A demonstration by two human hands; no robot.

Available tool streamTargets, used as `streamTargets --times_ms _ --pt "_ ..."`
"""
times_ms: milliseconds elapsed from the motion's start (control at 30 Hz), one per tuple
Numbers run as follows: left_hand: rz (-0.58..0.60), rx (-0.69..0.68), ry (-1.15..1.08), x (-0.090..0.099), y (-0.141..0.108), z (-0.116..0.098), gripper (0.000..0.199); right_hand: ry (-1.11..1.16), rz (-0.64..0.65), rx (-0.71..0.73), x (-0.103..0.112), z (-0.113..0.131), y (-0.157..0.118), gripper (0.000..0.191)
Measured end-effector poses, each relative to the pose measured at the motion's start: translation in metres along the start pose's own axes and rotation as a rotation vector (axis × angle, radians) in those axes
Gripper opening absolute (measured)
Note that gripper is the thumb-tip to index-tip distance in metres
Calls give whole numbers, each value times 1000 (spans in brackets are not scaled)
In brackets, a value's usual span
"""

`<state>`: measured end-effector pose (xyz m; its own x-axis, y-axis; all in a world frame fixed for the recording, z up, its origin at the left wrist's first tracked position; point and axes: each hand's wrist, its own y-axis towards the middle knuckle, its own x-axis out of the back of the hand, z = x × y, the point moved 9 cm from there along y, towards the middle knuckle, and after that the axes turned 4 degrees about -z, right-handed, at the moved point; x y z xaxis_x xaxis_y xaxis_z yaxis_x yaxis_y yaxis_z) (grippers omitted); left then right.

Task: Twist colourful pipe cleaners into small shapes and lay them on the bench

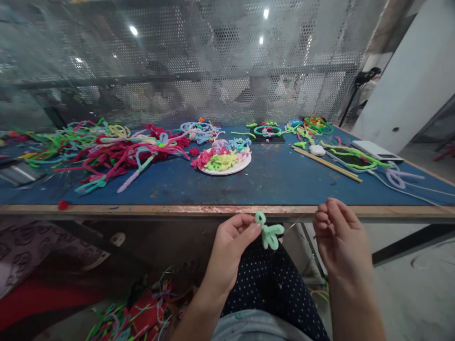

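1. Left hand (227,251), tilted inward, pinches one fuzzy, looped mint-green piece (275,229) before the surface's edge.
2. Right hand (343,246), raised, presses thumb and fingertips together; I cannot tell whether on a strand.
3. Blue surface (280,184): one round white plate (227,172), two straight wooden sticks (327,164).
4. One perforated screen (220,47) behind.

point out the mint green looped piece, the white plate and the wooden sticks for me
Mint green looped piece (270,231): head view, on its lower loops.
White plate (241,166): head view, on the bare front right rim.
Wooden sticks (326,164): head view, about midway along the pair.
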<state>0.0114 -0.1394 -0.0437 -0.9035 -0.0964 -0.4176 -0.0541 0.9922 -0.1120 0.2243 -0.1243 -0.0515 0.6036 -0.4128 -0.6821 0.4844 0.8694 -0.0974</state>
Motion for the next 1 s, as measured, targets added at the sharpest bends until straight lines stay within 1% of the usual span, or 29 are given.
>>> streamTargets --times_ms 67,100,133,200,233,267,300,367,433,533,633,733,867,933,1000 --pt "5 -19 21 -1 -1 -1 20 -195 76 119 -6 6 -7 13" --pt "10 -26 37 -2 -2 -1 20 -305 155 190 -15 8 -14 9" --pt "17 -26 51 -3 -2 -1 20 -412 260 270 -26 10 -23 8" --pt "47 8 73 -5 -4 2 21 -574 501 430 -52 11 -45 14" --pt "68 35 82 -6 -6 3 22 -614 600 487 -62 11 -55 17" --pt "87 58 88 -7 -7 5 24 -626 666 519 -69 10 -63 20" --pt "101 76 90 -7 -8 6 24 -621 697 527 -73 9 -66 23" --pt "116 93 81 -8 -9 6 24 -601 692 508 -75 8 -67 25" --pt "121 110 53 -8 -10 6 24 -576 648 477 -72 6 -63 24" --pt "137 156 1 -9 -11 9 24 -513 612 387 -67 -1 -57 21" --pt "138 199 -32 -10 -10 12 25 -415 636 277 -67 -7 -54 15" --pt "129 229 -43 -10 -9 14 26 -368 662 208 -68 -11 -54 19" --pt "121 231 -40 -10 -10 12 24 -396 610 201 -63 -9 -54 28" --pt "130 238 -25 -11 -11 12 23 -444 661 241 -65 -8 -57 39" --pt "135 261 -9 -11 -12 13 22 -517 755 325 -69 -5 -61 46"
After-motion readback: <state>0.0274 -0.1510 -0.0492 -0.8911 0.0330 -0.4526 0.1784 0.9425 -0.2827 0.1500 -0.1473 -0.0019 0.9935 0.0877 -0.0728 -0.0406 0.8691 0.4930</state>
